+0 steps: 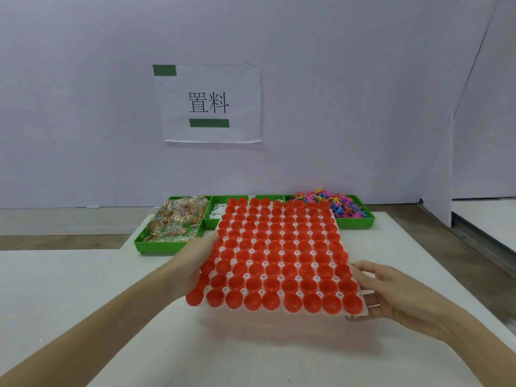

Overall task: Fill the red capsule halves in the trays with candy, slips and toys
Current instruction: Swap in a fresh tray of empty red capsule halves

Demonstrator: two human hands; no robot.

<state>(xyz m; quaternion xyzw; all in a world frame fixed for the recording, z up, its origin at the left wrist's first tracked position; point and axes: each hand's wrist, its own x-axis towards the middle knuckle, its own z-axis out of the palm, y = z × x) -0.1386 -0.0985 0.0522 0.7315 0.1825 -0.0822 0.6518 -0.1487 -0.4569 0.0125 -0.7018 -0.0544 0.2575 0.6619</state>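
White paper sign with two printed characters, apparently green-taped to pale wall above white tabletop.

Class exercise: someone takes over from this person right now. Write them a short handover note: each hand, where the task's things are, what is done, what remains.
Left hand: grips the left edge of the white plastic tray of red capsule halves.
Right hand: fingers curled round the tray's near right corner.
The tray is held above the white table, tilted.
Behind it are three green plastic bins: wrapped candy on the left, white paper slips in the middle, colourful small toys on the right.
Done: nothing; every visible half looks empty.
Left: set the tray down, then add candy, slips and toys.
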